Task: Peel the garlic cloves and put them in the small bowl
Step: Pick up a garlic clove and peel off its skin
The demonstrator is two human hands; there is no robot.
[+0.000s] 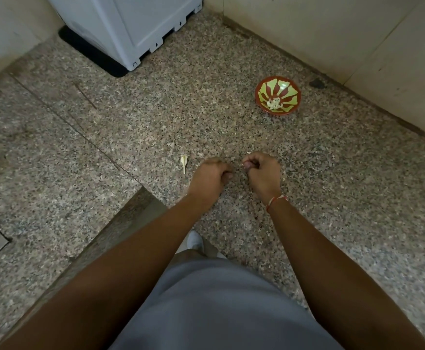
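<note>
While the pale dry garlic stalk [184,163] lies bare on the speckled granite table [105,152] at nine o'clock of the hands, the left hand [210,176] has curled fingers, its hold hidden. The right hand [263,170] seems to pinch something small, perhaps a clove; I cannot tell. At one o'clock, well apart, the small red-and-green painted bowl [278,94] holds several peeled white cloves [273,104], so the task looks nearly done.

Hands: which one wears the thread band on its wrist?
The right hand: a red and white thread circles its wrist. The left hand has a bare wrist.
</note>
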